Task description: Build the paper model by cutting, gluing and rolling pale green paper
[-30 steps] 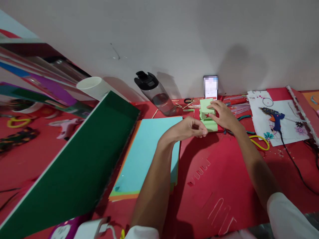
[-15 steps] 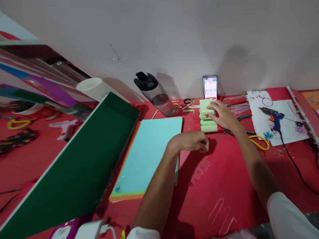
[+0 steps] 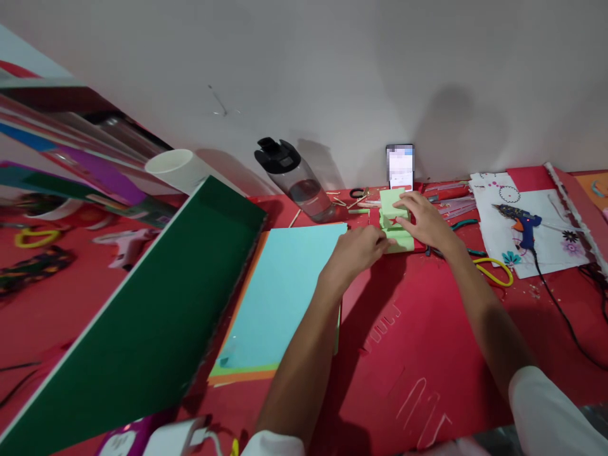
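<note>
At the back of the red worktop (image 3: 232, 406), just in front of the upright phone (image 3: 401, 166), sits the light green paper piece (image 3: 389, 199), with a lower green strip (image 3: 403, 244) on its near side. The right hand (image 3: 422, 220) holds the piece, thumb and fingertips narrowly set against it; the left hand (image 3: 361, 248) is bunched at the strip's left end, and whether it pinches anything cannot be told. Likely faults: uneven pressure from the two hands could crease or skew the paper, and a push wallward could topple the phone. Compared with half a second earlier, the left hand, then clear of the strip and nearer the wearer, has moved up to it; the right is practically unmoved.
</note>
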Motion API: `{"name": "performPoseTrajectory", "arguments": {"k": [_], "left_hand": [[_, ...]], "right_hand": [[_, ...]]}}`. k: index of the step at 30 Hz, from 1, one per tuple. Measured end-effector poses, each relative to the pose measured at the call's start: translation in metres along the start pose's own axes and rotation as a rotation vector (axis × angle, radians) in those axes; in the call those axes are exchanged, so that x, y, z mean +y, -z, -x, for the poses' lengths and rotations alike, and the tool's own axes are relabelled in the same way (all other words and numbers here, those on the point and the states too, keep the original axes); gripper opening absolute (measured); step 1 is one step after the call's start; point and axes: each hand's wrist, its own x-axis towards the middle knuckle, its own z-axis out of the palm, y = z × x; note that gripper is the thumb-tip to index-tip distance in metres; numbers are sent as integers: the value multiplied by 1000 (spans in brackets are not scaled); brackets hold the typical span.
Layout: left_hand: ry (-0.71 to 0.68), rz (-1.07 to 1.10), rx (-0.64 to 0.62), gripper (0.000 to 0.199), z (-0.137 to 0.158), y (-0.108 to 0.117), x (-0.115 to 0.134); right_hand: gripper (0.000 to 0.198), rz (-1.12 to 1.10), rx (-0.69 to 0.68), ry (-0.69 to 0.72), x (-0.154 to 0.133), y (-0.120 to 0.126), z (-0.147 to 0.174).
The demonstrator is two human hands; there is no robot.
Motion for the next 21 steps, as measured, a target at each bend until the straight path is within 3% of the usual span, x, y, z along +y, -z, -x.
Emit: {"name": "performPoseTrajectory", "arguments": {"k": [5, 8, 13, 21], "left_hand": [[117, 58, 263, 23, -11, -7, -5], [124, 89, 336, 31, -17, -17, -6], [130, 60, 357, 38, -25, -28, -4], [103, 96, 349, 30, -28, -31, -7]], "right_hand": [[27, 3, 11, 1, 1, -3, -1], [26, 5, 15, 4, 2, -4, -1], [27, 12, 22, 7, 1, -4, -1], [24, 18, 14, 4, 1, -3, -2]]}}
